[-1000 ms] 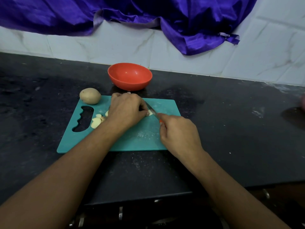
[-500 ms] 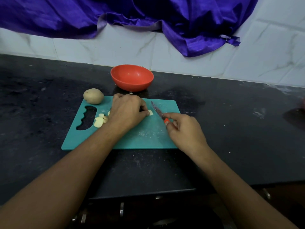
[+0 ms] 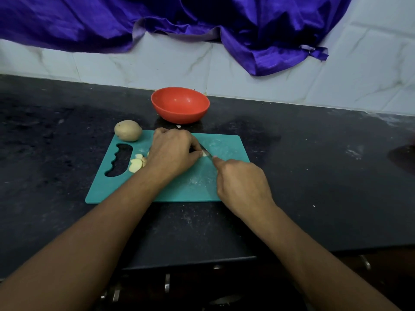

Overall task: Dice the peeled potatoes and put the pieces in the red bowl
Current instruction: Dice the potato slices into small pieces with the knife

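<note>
On the teal cutting board (image 3: pixel 224 144) my left hand (image 3: pixel 174 151) curls over a piece of potato (image 3: pixel 204 154), of which only a pale edge shows at the fingertips. My right hand (image 3: pixel 241 185) grips a knife (image 3: pixel 207 152); its handle is hidden in the fist and the blade lies against the potato piece beside my left fingertips. Several cut potato pieces (image 3: pixel 135 163) lie left of my left hand near the board's handle slot. A whole potato (image 3: pixel 128 130) sits at the board's far left corner. The red bowl (image 3: pixel 180 105) stands behind the board and looks empty.
The black counter (image 3: pixel 314 164) runs along a white tiled wall. Purple cloth (image 3: pixel 202 19) hangs over the wall above the bowl. A small white scrap (image 3: pixel 178 126) lies between bowl and board. The counter's front edge is near my forearms, with drawer handles (image 3: pixel 167 286) below.
My right hand lifted the knife off to the right half a second ago, and has now brought the blade back down against the potato piece. My left hand has stayed put.
</note>
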